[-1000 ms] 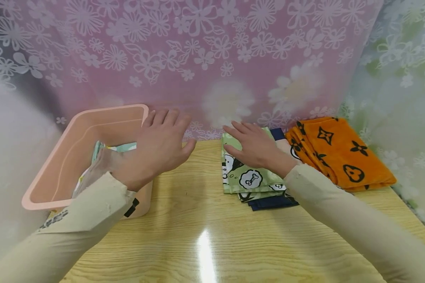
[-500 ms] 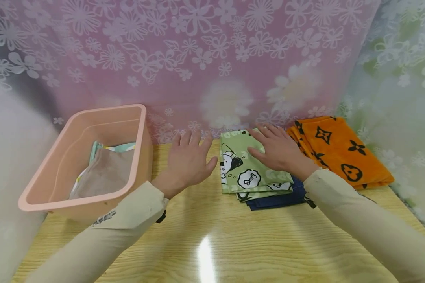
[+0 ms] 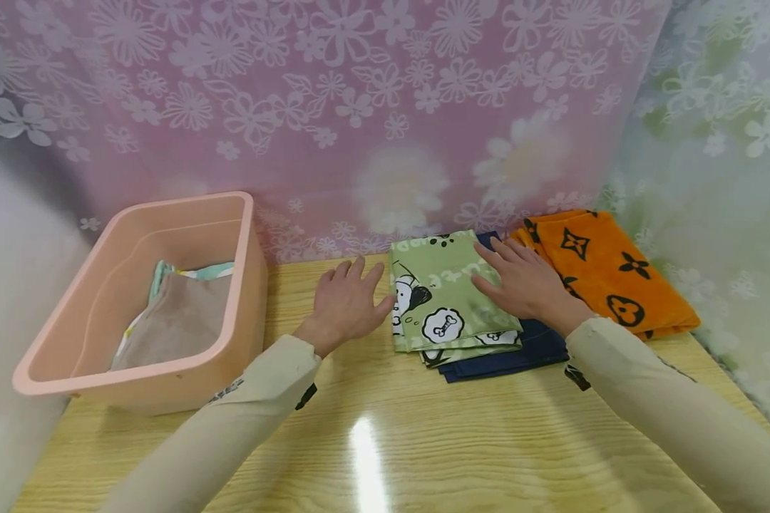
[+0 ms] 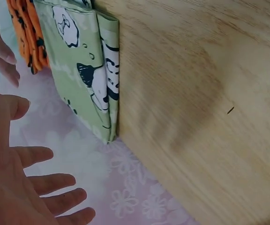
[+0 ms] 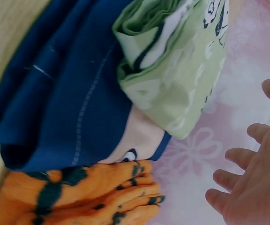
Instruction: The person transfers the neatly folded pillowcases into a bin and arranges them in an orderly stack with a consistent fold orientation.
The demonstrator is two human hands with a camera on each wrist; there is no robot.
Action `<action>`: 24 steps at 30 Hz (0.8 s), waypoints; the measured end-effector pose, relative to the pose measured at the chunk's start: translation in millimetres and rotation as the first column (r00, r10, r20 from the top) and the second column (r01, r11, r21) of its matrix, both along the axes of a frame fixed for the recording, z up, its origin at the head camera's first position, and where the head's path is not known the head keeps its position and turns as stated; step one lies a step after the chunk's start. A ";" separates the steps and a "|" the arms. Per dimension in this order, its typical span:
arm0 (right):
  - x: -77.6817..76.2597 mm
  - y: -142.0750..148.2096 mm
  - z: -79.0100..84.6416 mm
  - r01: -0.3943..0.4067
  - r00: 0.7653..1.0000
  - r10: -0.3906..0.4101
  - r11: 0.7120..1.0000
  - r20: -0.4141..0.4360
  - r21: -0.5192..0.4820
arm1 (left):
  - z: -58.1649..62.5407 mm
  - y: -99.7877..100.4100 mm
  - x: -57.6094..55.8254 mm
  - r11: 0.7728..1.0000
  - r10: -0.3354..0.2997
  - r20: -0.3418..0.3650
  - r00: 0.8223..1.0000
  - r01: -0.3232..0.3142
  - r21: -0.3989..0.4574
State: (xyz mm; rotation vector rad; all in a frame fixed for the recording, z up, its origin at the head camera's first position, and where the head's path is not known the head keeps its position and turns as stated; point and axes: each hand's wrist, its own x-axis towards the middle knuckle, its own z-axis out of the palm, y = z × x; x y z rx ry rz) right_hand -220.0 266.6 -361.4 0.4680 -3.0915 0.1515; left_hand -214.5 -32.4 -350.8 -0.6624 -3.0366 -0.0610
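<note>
My left hand (image 3: 349,303) hovers with spread fingers just left of a folded green cloth (image 3: 445,288) printed with cartoon dogs and bones. Nothing is in its grasp. Fingers apart, my right hand (image 3: 526,281) is held over the right side of the green cloth and overlaps the edge of a folded orange cloth (image 3: 622,281) with black motifs. Under the green cloth lies a folded navy cloth (image 3: 507,363), whose pale printed part (image 5: 130,136) shows in the right wrist view. In the left wrist view the left palm and straight fingers are seen beside the green cloth.
A pink plastic bin (image 3: 247,299) stands at the left of the wooden table (image 3: 436,442). Inside it lie a grey-brown cloth (image 3: 182,317) and a teal-and-white one. Behind the table hangs a pink floral curtain (image 3: 321,107); a pale floral one (image 3: 731,214) hangs at right.
My left hand has moved right, from beside the bin's rim to the left of the green cloth. My right hand has shifted right across the green cloth. The cloths stay put.
</note>
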 end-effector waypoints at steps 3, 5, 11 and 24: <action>-1.1 6.4 -4.4 -0.001 0.999 0.002 0.999 0.047 -0.033 | -6.9 0.0 -6.9 0.998 0.008 0.069 0.998 -0.013 0.069; -2.0 10.0 -5.9 0.004 0.996 0.001 0.999 0.090 -0.054 | -11.5 -0.7 -12.6 0.992 0.014 0.130 0.991 -0.031 0.126; -4.9 19.3 -7.6 0.068 0.977 -0.019 0.971 0.210 -0.228 | -22.9 -2.8 -30.4 0.933 0.003 0.307 0.952 -0.113 0.342; -11.9 36.7 -7.6 0.237 0.899 0.060 0.766 0.433 -0.598 | -41.5 -5.0 -57.8 0.605 -0.138 0.675 0.725 -0.478 0.637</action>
